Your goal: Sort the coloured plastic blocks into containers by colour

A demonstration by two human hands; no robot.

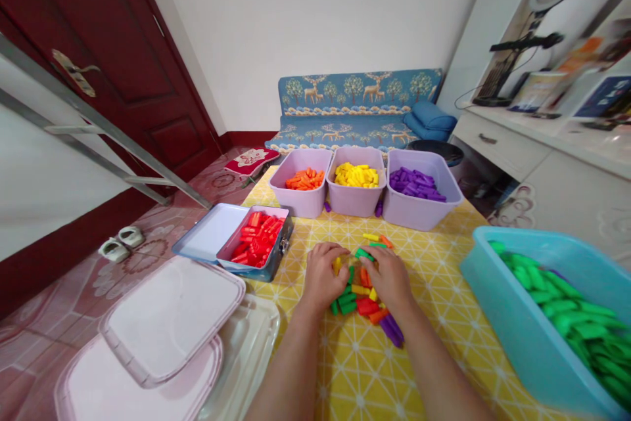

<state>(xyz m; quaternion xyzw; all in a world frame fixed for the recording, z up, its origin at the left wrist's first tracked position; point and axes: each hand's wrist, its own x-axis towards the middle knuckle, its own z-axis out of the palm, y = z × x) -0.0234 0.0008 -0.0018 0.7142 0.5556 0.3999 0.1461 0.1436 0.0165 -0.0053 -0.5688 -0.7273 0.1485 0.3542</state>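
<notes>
On the yellow patterned table lies a loose pile of small plastic pieces in green, red, orange, yellow and purple, with a red piece (366,306) near its middle. My left hand (323,273) is at the pile's left side, its fingers curled around a yellow piece (336,266). My right hand (389,276) curves over the right side, with a green piece (363,254) at its fingertips. Part of the pile is hidden under both hands. Purple pieces (392,330) lie by my right wrist.
Behind the pile stand lilac bins of orange (298,203), yellow (355,201) and purple (421,214) pieces. A hinged box (269,271) at left holds red pieces; a turquoise bin (513,335) at right holds green ones. Lids (172,322) lie at front left.
</notes>
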